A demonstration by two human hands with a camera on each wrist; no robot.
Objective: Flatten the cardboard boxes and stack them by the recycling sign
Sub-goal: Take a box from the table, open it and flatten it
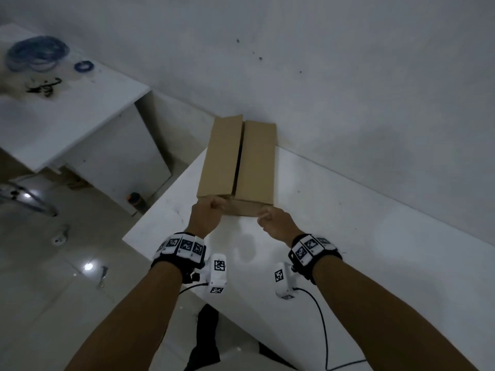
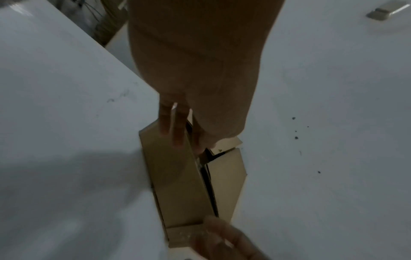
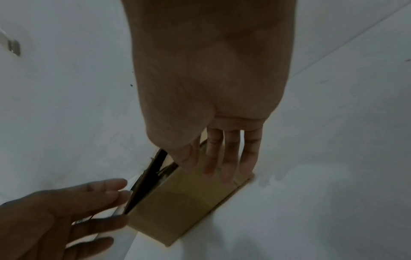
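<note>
A brown cardboard box (image 1: 235, 156) lies on the white table (image 1: 361, 250), its far end against the wall. A dark slit runs between its two top flaps. My left hand (image 1: 211, 207) is at the box's near left corner. In the left wrist view its fingers (image 2: 175, 135) lie on the outside of the left flap (image 2: 177, 184) and the thumb sits at the slit, pinching the flap. My right hand (image 1: 267, 215) is at the near right corner. Its straight fingers (image 3: 229, 163) press flat on the near cardboard face (image 3: 177, 207). No recycling sign shows.
The table's left edge drops to a glossy tiled floor (image 1: 53, 290). A second white desk (image 1: 67, 124) stands at left with blue cable coils (image 1: 37, 53). A dark bottle (image 1: 136, 200) stands on the floor between the desks. Bare tabletop extends to the right of the box.
</note>
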